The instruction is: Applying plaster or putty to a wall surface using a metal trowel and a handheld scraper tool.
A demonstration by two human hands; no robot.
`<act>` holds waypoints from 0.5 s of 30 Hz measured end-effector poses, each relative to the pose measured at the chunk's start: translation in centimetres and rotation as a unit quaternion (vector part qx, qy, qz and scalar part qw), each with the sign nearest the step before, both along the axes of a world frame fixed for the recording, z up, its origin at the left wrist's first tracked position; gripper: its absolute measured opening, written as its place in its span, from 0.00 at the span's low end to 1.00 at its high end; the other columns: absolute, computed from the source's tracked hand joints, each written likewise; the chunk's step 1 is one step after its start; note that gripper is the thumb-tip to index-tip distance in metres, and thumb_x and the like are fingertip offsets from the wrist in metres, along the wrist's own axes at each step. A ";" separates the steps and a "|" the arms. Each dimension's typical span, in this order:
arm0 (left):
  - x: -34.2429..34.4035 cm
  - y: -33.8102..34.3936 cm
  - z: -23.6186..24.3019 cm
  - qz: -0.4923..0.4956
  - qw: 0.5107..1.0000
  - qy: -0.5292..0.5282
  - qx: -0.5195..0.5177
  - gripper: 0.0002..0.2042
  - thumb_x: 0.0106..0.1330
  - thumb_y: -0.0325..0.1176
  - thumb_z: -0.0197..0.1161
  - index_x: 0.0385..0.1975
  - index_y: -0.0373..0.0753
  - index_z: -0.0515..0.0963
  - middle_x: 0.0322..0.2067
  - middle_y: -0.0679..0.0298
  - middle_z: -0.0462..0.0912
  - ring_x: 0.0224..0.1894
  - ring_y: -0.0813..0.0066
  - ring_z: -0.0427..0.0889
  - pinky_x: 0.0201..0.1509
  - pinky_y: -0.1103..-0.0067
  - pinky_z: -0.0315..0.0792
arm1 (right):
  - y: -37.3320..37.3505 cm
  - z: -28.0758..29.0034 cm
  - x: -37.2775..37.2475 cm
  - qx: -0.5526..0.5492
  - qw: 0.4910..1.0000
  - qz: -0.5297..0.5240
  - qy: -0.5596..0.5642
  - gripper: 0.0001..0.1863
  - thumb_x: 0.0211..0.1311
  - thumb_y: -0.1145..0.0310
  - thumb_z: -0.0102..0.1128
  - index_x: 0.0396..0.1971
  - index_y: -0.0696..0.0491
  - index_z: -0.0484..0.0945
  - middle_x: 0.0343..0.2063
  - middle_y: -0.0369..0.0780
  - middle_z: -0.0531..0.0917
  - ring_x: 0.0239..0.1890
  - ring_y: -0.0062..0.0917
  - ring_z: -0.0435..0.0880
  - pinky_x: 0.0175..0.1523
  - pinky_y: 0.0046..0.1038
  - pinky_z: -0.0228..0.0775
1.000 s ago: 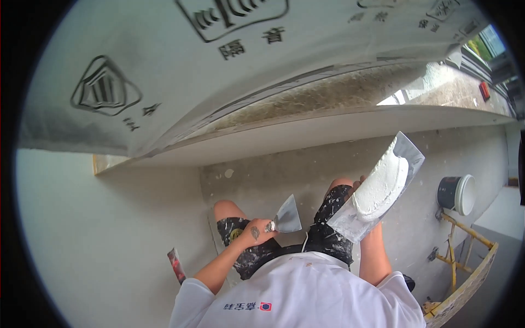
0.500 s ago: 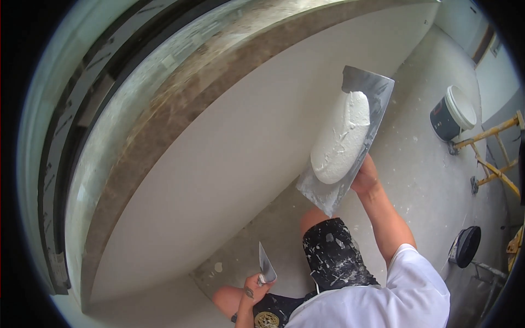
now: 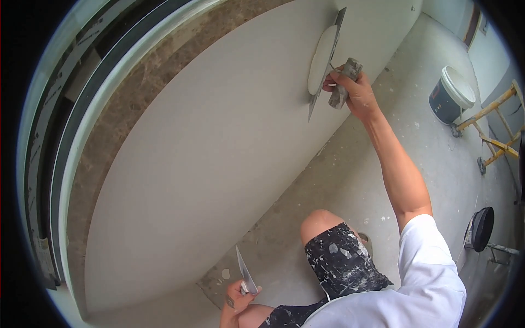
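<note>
My right hand (image 3: 353, 90) is wrapped round the grey, crusted handle of a plastering trowel (image 3: 331, 54). The steel blade is seen nearly edge-on, its face turned to the pale wall (image 3: 219, 136). A thick slab of white plaster (image 3: 322, 57) lies between blade and wall; whether it touches the wall I cannot tell. Low in the view, my left hand (image 3: 238, 295) is closed on a putty knife (image 3: 246, 270), its thin blade pointing up and away. That hand is near my bent left knee, apart from the wall.
A stone sill (image 3: 117, 117) and a window frame (image 3: 54, 191) curve along the left. On the speckled concrete floor (image 3: 394, 147) at right stand a white-rimmed bucket (image 3: 451, 95), a yellow stepladder (image 3: 500, 109) and a black tub (image 3: 480, 229). My paint-spattered shorts (image 3: 339, 257) are below.
My right hand has raised the trowel forward and turned its plaster-laden face from upward to toward the wall. My left hand has shifted slightly left and down with the putty knife.
</note>
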State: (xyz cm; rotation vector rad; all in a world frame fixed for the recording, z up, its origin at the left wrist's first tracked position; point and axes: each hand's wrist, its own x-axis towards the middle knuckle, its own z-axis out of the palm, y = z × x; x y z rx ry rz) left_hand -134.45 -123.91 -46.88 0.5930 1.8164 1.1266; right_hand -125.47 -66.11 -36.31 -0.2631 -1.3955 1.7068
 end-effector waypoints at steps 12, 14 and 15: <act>3.4 -2.3 6.8 -0.014 0.951 -0.086 0.297 0.09 0.59 0.24 0.63 0.37 0.33 0.73 0.31 0.58 0.79 0.33 0.73 0.77 0.38 0.77 0.70 | -26.9 1.9 -8.3 0.093 0.992 -0.005 -0.088 0.09 0.57 0.69 0.68 0.28 0.56 0.75 0.20 0.32 0.77 0.23 0.14 0.72 0.31 0.21 0.67; 4.8 -3.2 8.8 0.026 0.953 -0.064 0.294 0.11 0.61 0.30 0.60 0.40 0.32 0.72 0.33 0.56 0.79 0.34 0.70 0.77 0.39 0.76 0.70 | -31.8 2.5 -9.6 0.156 0.984 -0.032 -0.077 0.09 0.57 0.70 0.67 0.30 0.55 0.75 0.20 0.32 0.76 0.24 0.15 0.72 0.32 0.21 0.67; 5.7 -3.1 10.4 0.063 0.951 -0.076 0.293 0.12 0.63 0.32 0.58 0.42 0.31 0.72 0.33 0.57 0.79 0.35 0.70 0.78 0.39 0.77 0.69 | -33.7 2.1 -10.2 0.152 0.985 -0.036 -0.072 0.09 0.57 0.71 0.68 0.31 0.56 0.75 0.21 0.33 0.77 0.25 0.16 0.72 0.32 0.21 0.67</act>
